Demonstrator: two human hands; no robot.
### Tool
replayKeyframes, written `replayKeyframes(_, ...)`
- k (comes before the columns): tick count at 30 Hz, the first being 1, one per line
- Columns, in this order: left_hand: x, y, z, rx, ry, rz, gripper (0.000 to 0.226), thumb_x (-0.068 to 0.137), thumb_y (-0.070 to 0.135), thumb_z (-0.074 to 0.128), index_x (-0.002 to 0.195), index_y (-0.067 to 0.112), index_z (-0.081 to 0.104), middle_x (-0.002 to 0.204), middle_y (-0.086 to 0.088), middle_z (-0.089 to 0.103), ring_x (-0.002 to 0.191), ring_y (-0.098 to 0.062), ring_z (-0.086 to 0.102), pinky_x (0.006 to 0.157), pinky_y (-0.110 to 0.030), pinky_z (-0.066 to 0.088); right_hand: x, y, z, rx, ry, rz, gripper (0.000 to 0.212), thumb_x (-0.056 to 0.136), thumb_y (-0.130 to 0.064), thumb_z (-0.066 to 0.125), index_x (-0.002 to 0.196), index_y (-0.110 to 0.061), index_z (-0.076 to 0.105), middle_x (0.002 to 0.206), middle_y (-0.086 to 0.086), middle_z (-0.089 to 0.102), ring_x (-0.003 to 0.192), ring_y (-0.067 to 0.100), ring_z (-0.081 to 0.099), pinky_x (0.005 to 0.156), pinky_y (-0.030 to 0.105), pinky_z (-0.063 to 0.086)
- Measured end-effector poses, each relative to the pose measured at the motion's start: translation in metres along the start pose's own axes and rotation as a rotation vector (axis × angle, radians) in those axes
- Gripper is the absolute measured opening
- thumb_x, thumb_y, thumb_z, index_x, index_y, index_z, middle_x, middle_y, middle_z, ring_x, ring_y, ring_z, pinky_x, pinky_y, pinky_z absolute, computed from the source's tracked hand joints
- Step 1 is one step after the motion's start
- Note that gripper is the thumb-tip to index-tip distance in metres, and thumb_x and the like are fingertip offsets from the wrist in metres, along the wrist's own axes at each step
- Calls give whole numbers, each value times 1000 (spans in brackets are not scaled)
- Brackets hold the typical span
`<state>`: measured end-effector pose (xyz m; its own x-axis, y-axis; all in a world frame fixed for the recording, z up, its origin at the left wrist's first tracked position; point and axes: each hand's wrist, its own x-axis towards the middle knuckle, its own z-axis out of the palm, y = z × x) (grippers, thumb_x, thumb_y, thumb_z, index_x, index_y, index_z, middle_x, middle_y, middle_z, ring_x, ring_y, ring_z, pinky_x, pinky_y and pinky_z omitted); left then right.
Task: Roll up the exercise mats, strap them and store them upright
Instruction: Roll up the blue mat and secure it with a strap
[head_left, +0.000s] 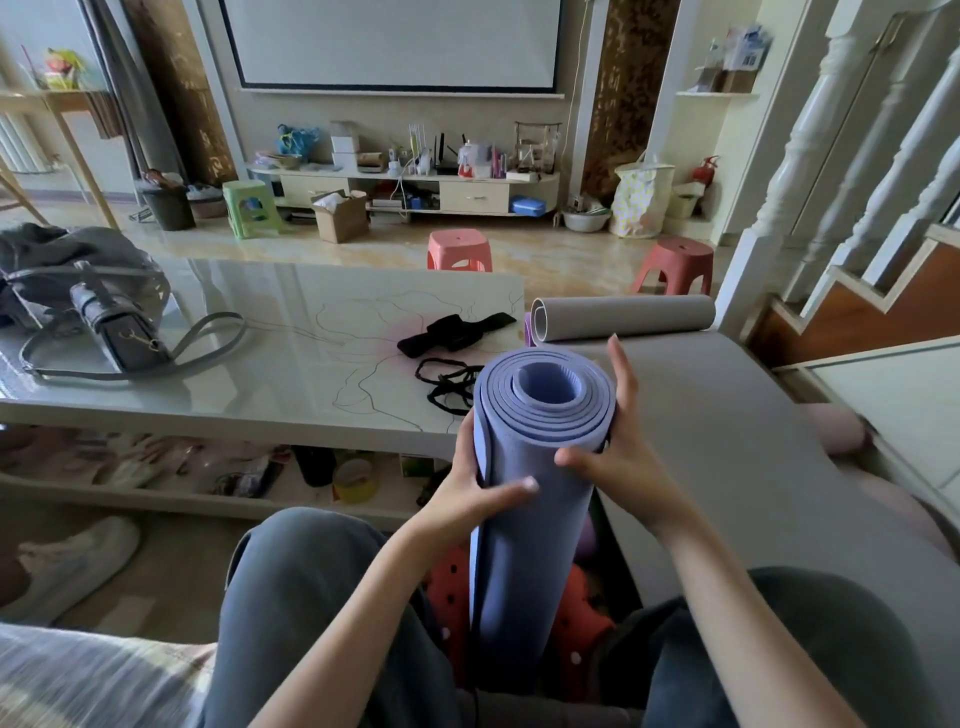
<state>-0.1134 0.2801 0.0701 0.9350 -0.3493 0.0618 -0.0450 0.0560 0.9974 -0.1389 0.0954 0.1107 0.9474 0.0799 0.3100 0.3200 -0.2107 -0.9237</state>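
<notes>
Head view: purple mat (524, 499) rolled, held upright between knees, spiral end facing camera. Left hand (470, 491) wraps roll's left side, thumb across front; right hand (618, 447) clasps right side, fingers up along rim. No strap on roll yet. Likely step: tighten coil, then strap. Advice: keep one hand squeezing so layers don't spring loose, tap end flush. Black straps (452, 332) lie near on table (249, 374). Grey mat (737, 431) lies partly unrolled beside roll.

Open tabletop (291, 364) lies left of the straps (457, 335) — a handbag (104, 322) blocks its far-left end; to the right, the gray mat (727, 441) fills the way toward the stair rail (810, 171).
</notes>
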Motion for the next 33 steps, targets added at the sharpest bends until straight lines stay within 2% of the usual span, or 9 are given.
replayKeyframes(2,-3,-2,-5,209,-65,41,111,55,40,90,142,32,23,140,10,47,129,-7,46,103,-27,43,1,-5,-4,-77,-48,-32,118,53,-25,90,138,-50,12,138,-15,46,128,-5,44,97,7,37)
replayKeyframes(4,-5,10,-7,449,-42,67,95,69,33,85,141,32,23,129,15,52,118,-7,52,89,-17,44,2,-6,-1,-129,44,-54,98,48,-30,91,127,-42,34,125,-17,54,116,-4,53,95,16,45)
replayKeyframes(8,5,21,-21,1103,5,177,36,99,38,44,125,13,42,100,-15,68,90,-38,63,71,-40,48,2,-6,0,-88,229,-54,76,51,-32,88,114,-38,46,115,-10,61,105,6,60,90,25,48)
replayKeyframes(10,5,20,-24,1222,71,234,31,103,37,33,107,10,48,89,-17,66,83,-41,62,67,-44,47,2,-7,-5,-204,225,-94,68,54,-36,88,111,-42,51,115,-4,61,108,12,59,94,24,45)
replayKeyframes(14,7,19,-16,1139,220,291,28,99,31,43,106,7,54,91,-18,67,83,-43,59,62,-40,38,3,-16,-6,-439,206,-32,41,58,-36,90,85,-30,60,95,1,57,98,16,51,80,9,38)
replayKeyframes(18,-1,17,-7,913,298,344,24,86,27,48,84,3,52,73,-15,63,68,-42,54,59,-43,42,5,-19,9,-530,334,-17,45,60,-39,87,75,-24,48,96,5,53,89,11,44,67,8,33)
replayKeyframes(22,-8,12,-5,820,336,292,16,91,12,55,77,8,46,60,2,48,64,-38,50,54,-37,30,3,-18,21,-544,359,-24,47,61,-38,87,81,-22,48,104,7,51,86,5,39,68,9,32)
replayKeyframes(25,-5,12,-7,825,292,259,13,89,10,56,78,9,48,64,-1,52,68,-37,51,58,-40,37,5,-26,18,-458,250,50,55,59,-56,82,94,-27,51,117,4,47,98,3,39,73,0,31)
replayKeyframes(33,-12,4,0,787,254,197,19,87,23,49,82,5,51,66,-6,59,66,-35,52,60,-44,44,14,-32,16,-540,244,57,62,70,-56,74,122,-28,55,145,2,28,132,12,32,94,17,28)
